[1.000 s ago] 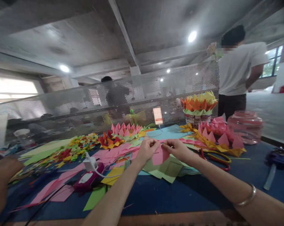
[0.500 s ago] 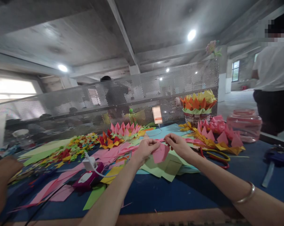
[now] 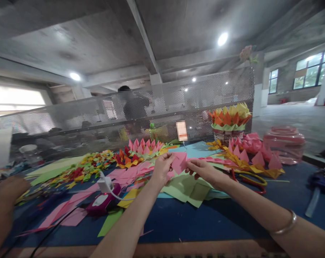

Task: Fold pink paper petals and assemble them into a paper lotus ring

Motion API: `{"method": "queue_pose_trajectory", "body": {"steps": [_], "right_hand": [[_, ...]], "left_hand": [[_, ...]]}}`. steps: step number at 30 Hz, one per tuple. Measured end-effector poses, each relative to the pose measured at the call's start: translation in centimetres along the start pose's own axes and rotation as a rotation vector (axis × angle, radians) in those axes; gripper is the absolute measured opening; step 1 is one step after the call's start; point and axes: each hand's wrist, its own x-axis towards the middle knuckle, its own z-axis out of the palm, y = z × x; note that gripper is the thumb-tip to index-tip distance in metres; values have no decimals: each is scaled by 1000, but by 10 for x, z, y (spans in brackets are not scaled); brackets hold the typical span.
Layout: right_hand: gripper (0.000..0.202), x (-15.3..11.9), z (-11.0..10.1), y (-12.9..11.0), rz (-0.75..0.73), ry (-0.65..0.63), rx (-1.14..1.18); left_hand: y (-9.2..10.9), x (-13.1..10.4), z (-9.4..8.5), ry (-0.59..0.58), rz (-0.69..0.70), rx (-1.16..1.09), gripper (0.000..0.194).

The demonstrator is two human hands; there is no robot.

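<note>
A small pink paper piece (image 3: 179, 162) is held up between both hands above the table. My left hand (image 3: 163, 167) pinches its left edge between thumb and fingers. On its right lower edge, the thumb and fingertips of my right hand (image 3: 199, 169) close on the same paper. Green paper sheets (image 3: 185, 188) lie right below the hands, over light blue paper. Pink strips and cut pink paper (image 3: 128, 172) spread to the left of my left hand. Scissors with yellow and red handles (image 3: 250, 180) rest to the right.
A purple power strip (image 3: 103, 201) with a white plug sits front left. Another person's hand (image 3: 12, 193) is at the left edge. Folded paper flowers (image 3: 229, 120), a pink jar (image 3: 284, 145) and a blue glue gun (image 3: 322, 181) stand or lie at right. A mesh panel (image 3: 162, 104) runs behind.
The pink paper has been raised and turned flatter toward the camera; my left hand has moved slightly up, my right slightly down. The person at the right has left the view.
</note>
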Motion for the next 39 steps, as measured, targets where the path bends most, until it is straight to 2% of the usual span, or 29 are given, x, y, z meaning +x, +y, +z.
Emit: {"method": "queue_pose_trajectory", "body": {"steps": [3,12,17,23,27,31,33,35,39], "right_hand": [[35,3,-2,5,-55,34,-80],[28,9,-6,14,-90,150,-210],[24,10,-8,14,-125,209,-272],[22,9,-8,11,-192,202,-333],[24,5,-4,5,-195,128,-293],[19,3,-3,2,-264,230,-277],[24,2,-4,0,-358,273,-346],[31,2,-6,-2,-436,246,-429],[25,2,-7,-4,-474,179,-501]], "left_hand": [[0,-2,1,-25,5,16,29],[-1,-7,2,-162,-19,108,27],[9,-12,5,-229,-56,57,34],[11,-12,6,-178,-82,65,38],[7,-9,4,-175,-116,-14,38],[10,-9,4,-150,-166,-88,35],[11,-11,4,-163,-206,-118,33],[11,-11,5,-193,-215,-126,33],[8,-12,6,-265,-187,-139,35]]}}
